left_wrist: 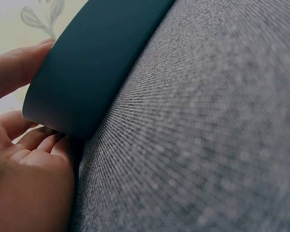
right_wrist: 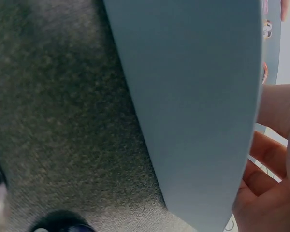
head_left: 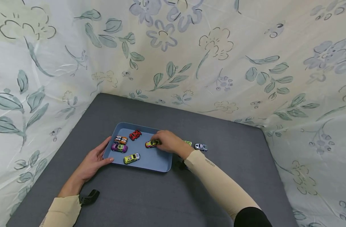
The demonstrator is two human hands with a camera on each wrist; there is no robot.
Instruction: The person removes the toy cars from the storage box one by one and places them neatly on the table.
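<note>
Dark grey fabric-textured table (head_left: pixel 127 198). On it: blue tray (head_left: pixel 154 160); to its right, silver toy car (head_left: pixel 201 147), partly hidden green car (head_left: pixel 187 142).

The head view is brightly lit, a soft shadow cast on the bench (head_left: pixel 150 201) beside the right sleeve (head_left: pixel 219 180); wrist views are dimmer, the left's foreground blurred.

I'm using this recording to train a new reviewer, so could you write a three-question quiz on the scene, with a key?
1. What does the right hand hold?
2. True or false: the silver car lies outside the tray.
3. Fill in: in the head view, the left hand grips the tray's ____ end.

Key: 1. A red-and-yellow toy car. 2. True. 3. Left.
</note>
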